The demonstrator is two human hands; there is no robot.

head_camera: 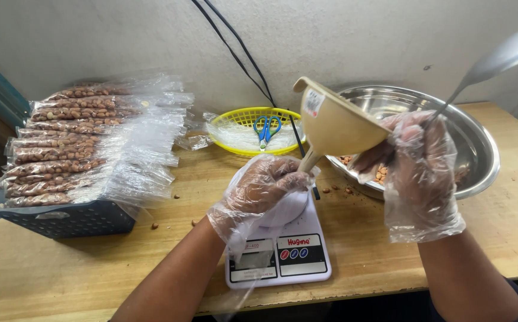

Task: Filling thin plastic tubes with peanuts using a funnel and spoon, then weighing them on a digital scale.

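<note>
Taking the white scale (280, 244) as landmark: far to its left, a dark basket (62, 217) holds many filled, stacked peanut packets (68, 146), so much of the packing looks done. Over the scale, the left hand (259, 191) is clenched around a clear bag's mouth and the beige funnel (333, 122) spout. To the right, the right hand (420, 161) has a grip on a metal spoon (497, 59) above the steel bowl (479, 155), where few peanuts (381, 174) remain.
</note>
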